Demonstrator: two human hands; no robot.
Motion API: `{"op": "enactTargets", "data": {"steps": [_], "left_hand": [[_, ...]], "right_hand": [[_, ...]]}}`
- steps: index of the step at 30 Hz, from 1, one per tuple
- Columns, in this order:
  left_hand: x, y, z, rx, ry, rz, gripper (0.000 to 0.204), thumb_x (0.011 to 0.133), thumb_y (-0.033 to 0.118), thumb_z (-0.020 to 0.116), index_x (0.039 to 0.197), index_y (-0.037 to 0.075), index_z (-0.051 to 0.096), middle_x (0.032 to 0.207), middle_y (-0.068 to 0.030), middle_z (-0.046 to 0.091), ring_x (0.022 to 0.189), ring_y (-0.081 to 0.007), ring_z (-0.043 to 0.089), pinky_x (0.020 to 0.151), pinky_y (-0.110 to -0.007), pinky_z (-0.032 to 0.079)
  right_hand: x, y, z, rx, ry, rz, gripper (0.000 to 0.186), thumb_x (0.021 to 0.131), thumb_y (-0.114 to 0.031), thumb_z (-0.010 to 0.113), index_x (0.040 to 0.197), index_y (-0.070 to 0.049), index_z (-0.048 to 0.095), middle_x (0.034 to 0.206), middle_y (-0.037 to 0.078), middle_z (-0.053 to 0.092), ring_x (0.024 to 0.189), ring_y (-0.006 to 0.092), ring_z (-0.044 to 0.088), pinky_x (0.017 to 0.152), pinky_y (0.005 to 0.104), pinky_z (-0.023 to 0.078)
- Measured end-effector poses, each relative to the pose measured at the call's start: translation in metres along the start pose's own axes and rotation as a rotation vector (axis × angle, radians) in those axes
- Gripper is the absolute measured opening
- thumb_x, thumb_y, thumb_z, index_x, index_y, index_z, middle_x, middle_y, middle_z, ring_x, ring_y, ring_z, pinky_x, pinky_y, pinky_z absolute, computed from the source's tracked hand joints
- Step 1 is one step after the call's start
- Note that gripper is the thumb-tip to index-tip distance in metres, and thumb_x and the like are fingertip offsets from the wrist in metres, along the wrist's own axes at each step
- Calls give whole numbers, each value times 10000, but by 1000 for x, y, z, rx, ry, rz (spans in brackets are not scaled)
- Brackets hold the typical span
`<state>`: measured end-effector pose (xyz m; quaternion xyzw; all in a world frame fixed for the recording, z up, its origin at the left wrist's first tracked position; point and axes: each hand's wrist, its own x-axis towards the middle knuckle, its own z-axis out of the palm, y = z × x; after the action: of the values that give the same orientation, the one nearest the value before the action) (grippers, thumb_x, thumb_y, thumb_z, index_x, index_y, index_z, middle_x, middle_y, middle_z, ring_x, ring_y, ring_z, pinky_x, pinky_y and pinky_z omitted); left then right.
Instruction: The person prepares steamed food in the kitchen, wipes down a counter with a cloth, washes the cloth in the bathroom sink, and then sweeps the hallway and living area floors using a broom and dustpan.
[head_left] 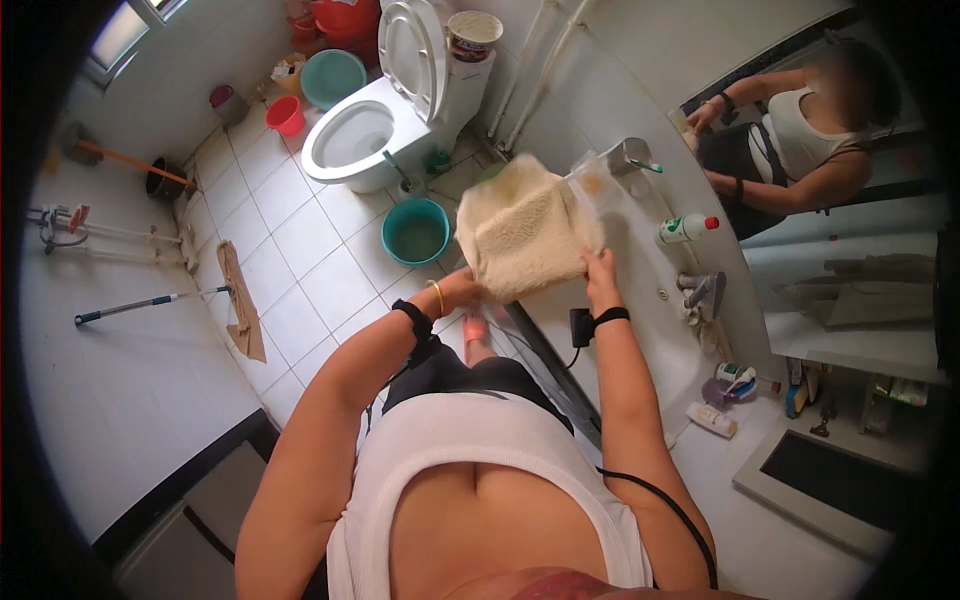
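A cream, fluffy cloth [530, 235], like a small towel, is spread between my two hands in front of me. My left hand [462, 289] grips its lower left corner, fingers partly hidden by the cloth. At its right edge, my right hand [600, 272] pinches the fabric between thumb and fingers. The cloth hangs over the left edge of the white washbasin counter [640, 370] and hides part of it. Behind the cloth's right side, a translucent container [596, 185] shows in part, close to a metal tap [630, 157].
A white toilet [365, 135] with its lid up stands ahead. A teal basin [416, 232] sits on the tiled floor beside it. A red-capped bottle [686, 229] and another tap [703, 293] are on the counter. A mop [150, 305] leans at left; a mirror [800, 200] hangs at right.
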<state>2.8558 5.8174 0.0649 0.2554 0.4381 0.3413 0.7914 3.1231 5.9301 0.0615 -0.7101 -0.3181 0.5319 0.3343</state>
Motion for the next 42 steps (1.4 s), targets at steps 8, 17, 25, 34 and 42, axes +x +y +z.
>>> {"op": "enactTargets", "data": {"steps": [8,17,25,34,42], "left_hand": [[33,-22,34,1500,672,81,674,661,326,631,1227,86,356,1247,-245,339,1209,-360,256,939,-473,292],[41,-33,86,1669,140,59,754,678,347,608,1313,225,221,1376,-171,94,1260,-397,72,944,-592,148],[15,-36,38,1371,179,153,488,758,254,551,1209,164,388,1255,-98,361,1187,-271,318,931,-503,277],[-219,-164,-106,664,1106,-332,187,734,159,541,881,61,603,888,-178,592,843,-330,563,749,-410,447],[-408,-348,-87,100,1500,-701,199,763,127,479,854,16,617,889,-205,589,867,-302,578,723,-372,474]], "right_hand": [[-21,1,27,-935,110,-809,656,693,-225,627,1254,-97,310,1302,204,212,1187,381,225,958,490,213],[22,11,31,-1323,-318,-854,491,809,-353,470,1273,-280,325,1391,93,107,1253,379,100,973,569,56],[-1,38,51,-1283,-246,-918,560,775,-330,523,1276,-184,319,1374,153,131,1221,450,101,956,571,115],[-108,-3,144,-1055,-715,-966,240,783,-137,533,1002,-38,542,1031,144,545,971,255,500,832,347,377],[-265,53,328,-1218,-1675,-1326,225,712,-113,650,917,-41,590,831,89,615,824,111,564,680,238,438]]}}
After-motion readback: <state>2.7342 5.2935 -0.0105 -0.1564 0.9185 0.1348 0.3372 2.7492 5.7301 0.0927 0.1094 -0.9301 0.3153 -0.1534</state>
